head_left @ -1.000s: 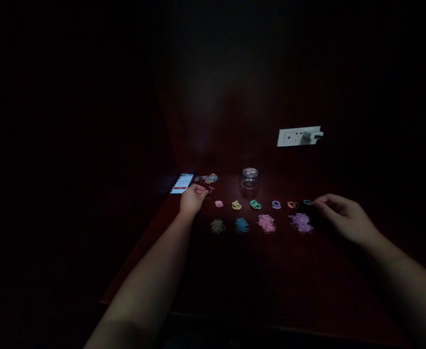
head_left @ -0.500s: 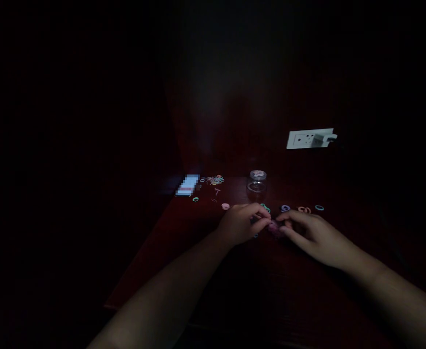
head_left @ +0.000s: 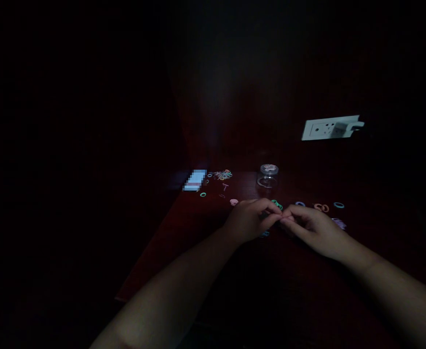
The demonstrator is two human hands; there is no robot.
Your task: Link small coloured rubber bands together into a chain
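Observation:
My left hand (head_left: pixel 251 220) and my right hand (head_left: pixel 313 230) meet fingertip to fingertip above the table. Both are pinched closed; whatever sits between the tips is too small and dark to make out. Close around them lie small hair ties in groups by colour: pink hair ties (head_left: pixel 234 202) left of my left hand, green hair ties (head_left: pixel 277 204) just behind the fingertips, and blue hair ties (head_left: pixel 265 233) partly under my left hand. Beyond my right hand are a purple hair tie (head_left: pixel 300 204), orange hair ties (head_left: pixel 321 207), a light blue hair tie (head_left: pixel 338 205) and a pale lilac clump (head_left: pixel 339 223).
A clear jar (head_left: pixel 267 177) with a lid stands behind the hands. Further left are a mixed pile of hair ties (head_left: pixel 224 175), a lone green hair tie (head_left: pixel 203 194) and a lit phone (head_left: pixel 195 180). A wall socket (head_left: pixel 329 128) with a plug is at the back right.
My hands have come together until the fingertips touch. The pinkish-purple clump seen between them before is now mostly hidden. The whole view has shifted slightly, moving the table items rightward.

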